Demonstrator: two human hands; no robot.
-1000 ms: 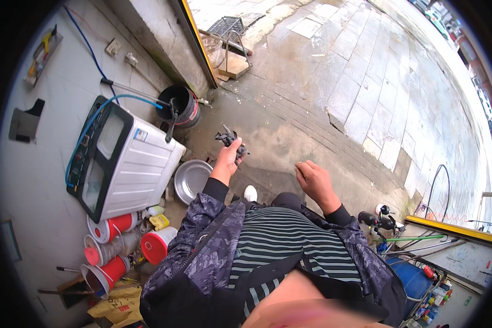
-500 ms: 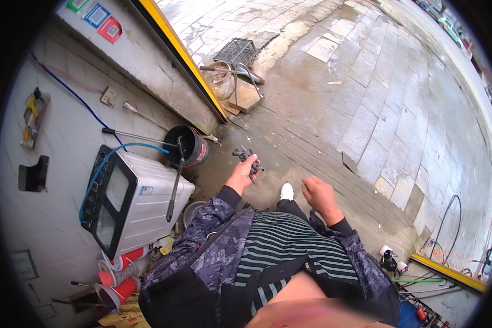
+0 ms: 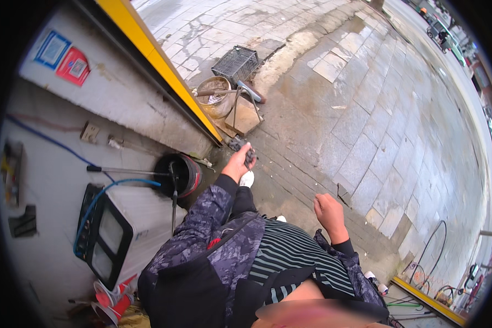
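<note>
My left hand (image 3: 236,164) is stretched out ahead, its fingers closed round a clump of small dark grey pieces (image 3: 238,144). Parts of the clump stick out past the thumb; what kind of pieces they are I cannot make out. Beyond this hand lie a wooden block (image 3: 245,117) and a tub (image 3: 216,93) at the doorway. My right hand (image 3: 329,212) hangs in the air to the right, fingers curled in and touching no object that shows. Its palm side is hidden.
On the left stand a black bucket (image 3: 190,176) with a rod and blue hose (image 3: 120,182), and a white twin-tub washing machine (image 3: 139,229). A yellow-edged door frame (image 3: 164,71) borders the paving. A dark plastic crate (image 3: 235,63) sits outside. Red-and-white containers (image 3: 115,309) lie lower left.
I have stepped forward toward the doorway, and the view has shifted. My left hand, still gripping the grey pieces, is nearer the wooden block. The right hand stays curled.
</note>
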